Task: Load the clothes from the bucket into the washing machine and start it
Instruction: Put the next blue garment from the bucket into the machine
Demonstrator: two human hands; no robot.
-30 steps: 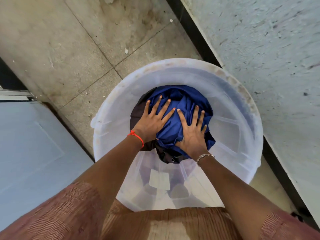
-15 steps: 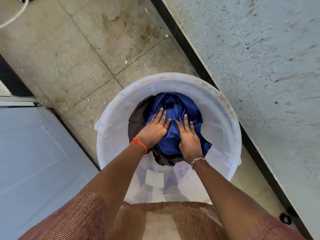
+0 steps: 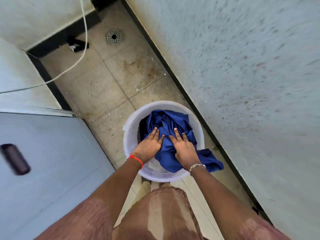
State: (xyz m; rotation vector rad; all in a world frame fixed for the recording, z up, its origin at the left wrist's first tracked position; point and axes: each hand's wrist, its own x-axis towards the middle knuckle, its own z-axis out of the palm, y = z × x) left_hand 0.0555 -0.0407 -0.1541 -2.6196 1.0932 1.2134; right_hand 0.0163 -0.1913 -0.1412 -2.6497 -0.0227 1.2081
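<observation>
gathering step; nothing is loaded yet. likely washer (image 3: 52,153) at nine o'clock. left hand (image 3: 149,144) and right hand (image 3: 185,150) press on blue clothes (image 3: 166,122) in the bucket (image 3: 129,144), fingers straight and slightly apart, cloth beneath them, one corner spilling at four o'clock. next: clamp the bundle and lift.

Stained tiled floor (image 3: 97,94), drain (image 3: 114,36), speckled wall (image 3: 242,66)
</observation>
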